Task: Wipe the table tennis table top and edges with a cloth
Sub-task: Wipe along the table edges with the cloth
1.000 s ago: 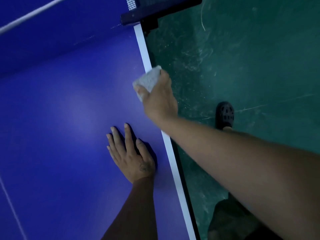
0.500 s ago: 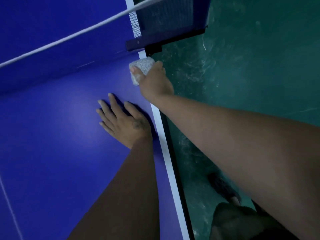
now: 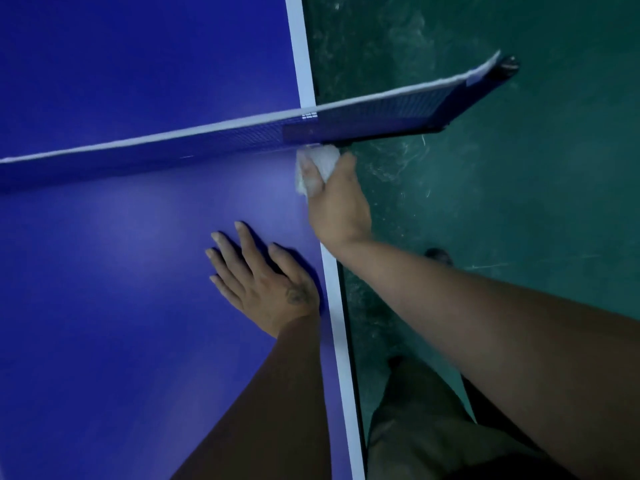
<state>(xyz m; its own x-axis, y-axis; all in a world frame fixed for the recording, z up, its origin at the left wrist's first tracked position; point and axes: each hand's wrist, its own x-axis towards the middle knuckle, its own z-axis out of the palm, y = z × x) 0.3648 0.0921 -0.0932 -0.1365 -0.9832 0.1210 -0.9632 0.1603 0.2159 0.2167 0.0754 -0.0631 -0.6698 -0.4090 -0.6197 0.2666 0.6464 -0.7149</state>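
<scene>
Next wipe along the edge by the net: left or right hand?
Right. The right hand grips the cloth on the white edge line right at the net, so it looks ready to wipe. The left hand lies flat on the blue table top, fingers straight, holding nothing.

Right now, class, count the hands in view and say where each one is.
2. The left hand lies flat on the table near its white edge line. The right hand grips the cloth at that edge, right by the net.
</scene>
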